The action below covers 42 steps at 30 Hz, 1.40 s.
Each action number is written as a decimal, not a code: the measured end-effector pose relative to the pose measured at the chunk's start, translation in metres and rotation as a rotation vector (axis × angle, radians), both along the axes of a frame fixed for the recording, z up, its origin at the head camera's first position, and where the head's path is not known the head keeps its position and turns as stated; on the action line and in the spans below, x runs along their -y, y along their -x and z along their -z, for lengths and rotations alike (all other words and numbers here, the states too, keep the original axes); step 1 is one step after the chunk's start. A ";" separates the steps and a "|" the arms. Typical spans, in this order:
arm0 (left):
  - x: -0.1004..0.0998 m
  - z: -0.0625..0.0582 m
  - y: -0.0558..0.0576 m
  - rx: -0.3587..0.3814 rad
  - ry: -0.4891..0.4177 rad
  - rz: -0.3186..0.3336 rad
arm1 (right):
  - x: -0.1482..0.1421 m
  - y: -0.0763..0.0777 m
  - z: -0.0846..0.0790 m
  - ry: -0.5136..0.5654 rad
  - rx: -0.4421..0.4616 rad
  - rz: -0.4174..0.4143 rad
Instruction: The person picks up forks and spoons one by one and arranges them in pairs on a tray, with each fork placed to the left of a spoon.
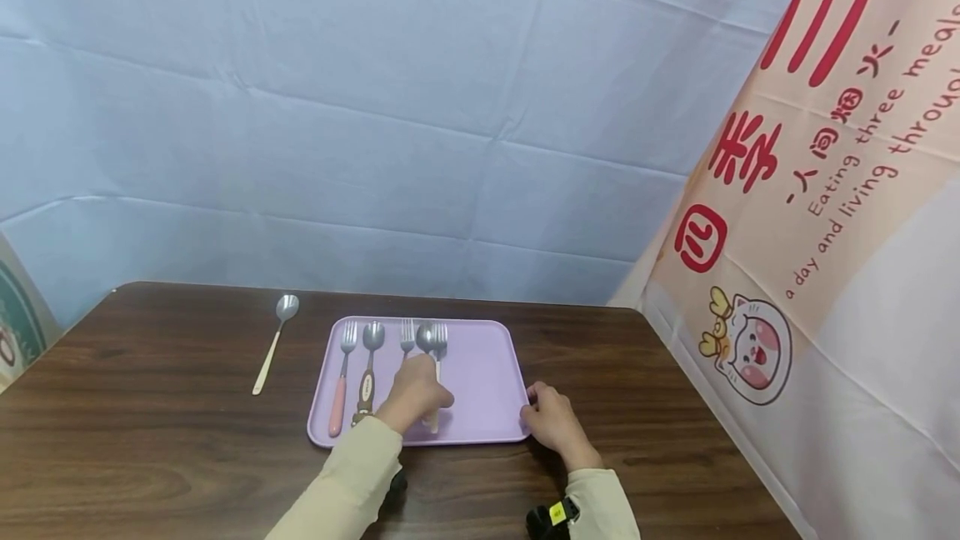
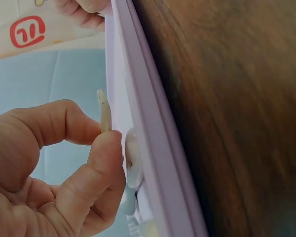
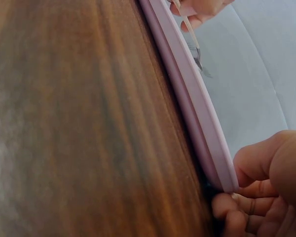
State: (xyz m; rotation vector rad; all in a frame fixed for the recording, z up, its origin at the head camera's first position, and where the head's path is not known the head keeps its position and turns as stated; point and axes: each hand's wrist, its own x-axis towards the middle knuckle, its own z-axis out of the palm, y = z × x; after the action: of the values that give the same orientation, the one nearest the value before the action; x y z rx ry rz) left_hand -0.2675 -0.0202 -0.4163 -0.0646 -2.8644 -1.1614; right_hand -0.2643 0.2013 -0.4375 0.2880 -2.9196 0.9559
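Observation:
My left hand [image 1: 417,392] pinches the cream handle of a fork [image 1: 441,340] between thumb and index finger, over the lilac tray [image 1: 483,394]. The handle's end [image 2: 105,111] sticks up past the fingertips in the left wrist view. Beside it are a spoon [image 1: 425,338] and another fork [image 1: 407,335], their handles hidden by the hand. Farther left on the tray lie a brown-handled spoon [image 1: 367,382] and a pink-handled fork [image 1: 339,402]. At the tray's near right corner, my right hand [image 1: 557,423] grips the rim, thumb above and fingers below.
A cream-handled spoon [image 1: 268,362] lies on the dark wooden table [image 1: 165,407], left of the tray. Behind the table hangs a pale blue cloth [image 1: 337,148]. A printed cloth [image 1: 840,273] hangs along the right side.

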 end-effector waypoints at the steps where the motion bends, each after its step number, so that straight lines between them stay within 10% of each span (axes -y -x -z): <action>1: -0.001 0.001 0.000 0.001 -0.004 0.000 | 0.000 0.000 0.000 0.002 0.002 -0.002; 42: -0.042 0.008 0.019 -0.063 0.004 -0.024 | -0.001 0.001 0.002 -0.013 -0.012 -0.002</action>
State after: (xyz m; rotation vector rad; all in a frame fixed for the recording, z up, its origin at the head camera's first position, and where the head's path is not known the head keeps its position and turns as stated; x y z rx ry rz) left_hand -0.2863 0.0218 -0.4242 -0.0657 -2.8052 -1.1280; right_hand -0.2656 0.2027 -0.4390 0.2961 -2.9161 0.9321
